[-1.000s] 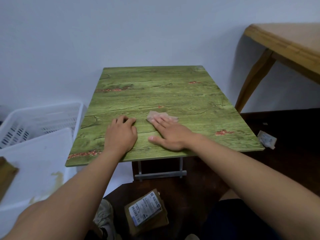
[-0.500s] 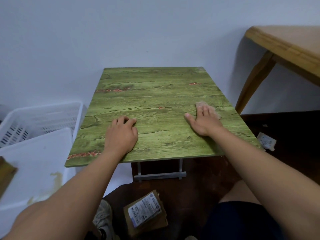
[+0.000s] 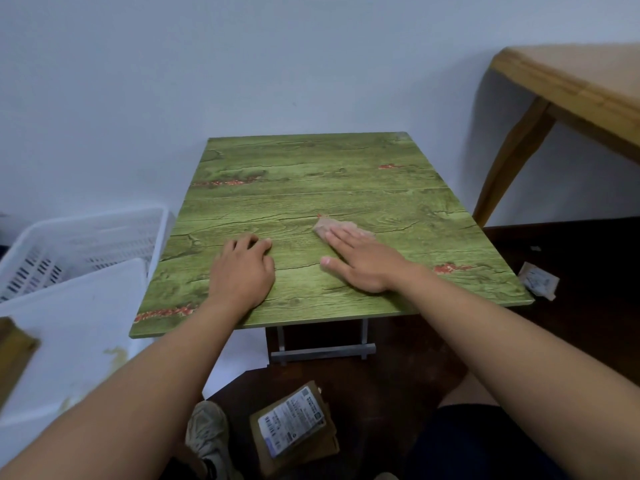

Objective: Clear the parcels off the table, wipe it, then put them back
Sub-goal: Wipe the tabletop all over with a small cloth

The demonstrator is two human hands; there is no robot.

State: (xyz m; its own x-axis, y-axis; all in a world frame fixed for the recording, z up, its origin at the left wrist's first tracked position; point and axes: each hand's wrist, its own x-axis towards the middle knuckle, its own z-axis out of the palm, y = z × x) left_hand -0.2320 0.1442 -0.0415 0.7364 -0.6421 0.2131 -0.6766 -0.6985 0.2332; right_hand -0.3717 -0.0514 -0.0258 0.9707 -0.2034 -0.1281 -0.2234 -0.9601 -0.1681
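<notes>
The green table [image 3: 311, 181] is a rectangular top with a printed wood-grain pattern and scattered red patches; its long axis runs from the near edge toward the wall, and the printed planks run crosswise, left to right. One wiping cloth [image 3: 327, 224], small, pale pinkish and crumpled, lies on the table slightly right of centre, in the near half; its exposed corner points toward the far left. The right hand [image 3: 360, 263] lies flat on the cloth with fingers straight and together, angled toward the far left, thumb spread to the side; the fingers press the cloth to the surface and do not curl round it. The left hand [image 3: 242, 271] rests palm-down on the table left of centre, near the front edge, with fingers bent at the knuckles and fingertips touching the surface; it holds nothing. The two hands are near each other but apart. Two parcels are visible, both on the dark floor: one brown parcel [image 3: 294, 427] with a white printed label lies in front of the table between the person's legs, its long axis running diagonally from near left to far right; one small pale parcel [image 3: 538, 280] lies at the table's right side. Two white plastic crates [image 3: 79, 244] stand left of the table. One light wooden table [image 3: 571, 84] stands at the far right.
</notes>
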